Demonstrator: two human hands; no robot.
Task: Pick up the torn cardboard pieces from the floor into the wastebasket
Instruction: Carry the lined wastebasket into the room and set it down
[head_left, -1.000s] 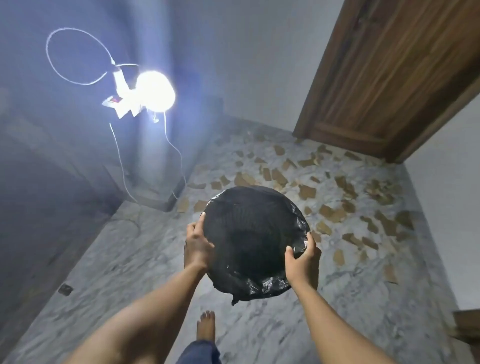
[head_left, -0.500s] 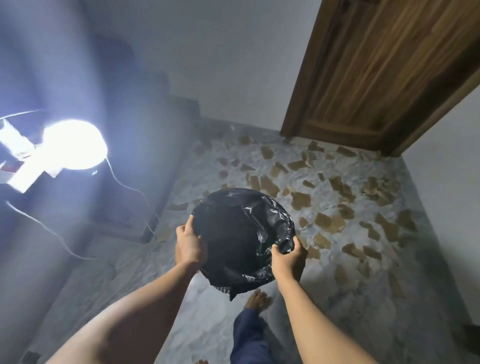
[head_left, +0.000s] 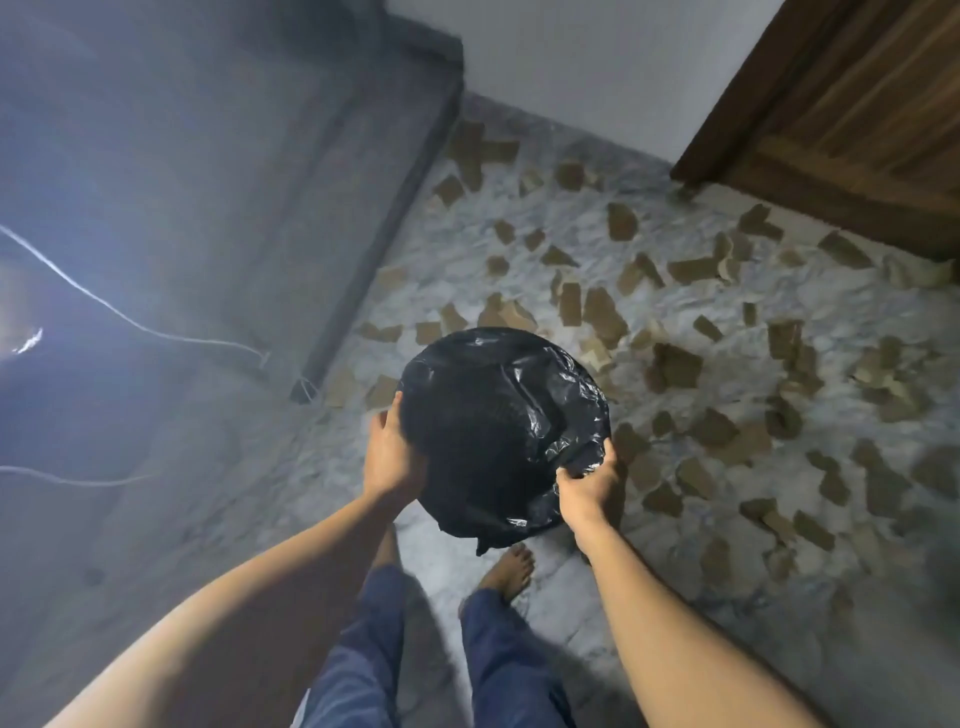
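The bag-lined wastebasket (head_left: 498, 426) is held up over the floor (head_left: 675, 218), clasped at its sides by the curled fingers of the left hand (head_left: 389, 457) and right hand (head_left: 589, 486). It has been carried forward, and the torn cardboard pieces (head_left: 602, 312) are now spread just beyond it. None has been collected yet, so a set-down is judged next.

wastebasket (head_left: 498, 421) — black-lined, held aloft | cardboard pieces (head_left: 675, 364) — scattered on floor

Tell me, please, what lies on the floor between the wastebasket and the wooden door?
Many torn cardboard pieces lie scattered over that stretch of marble floor, seen in the head view.
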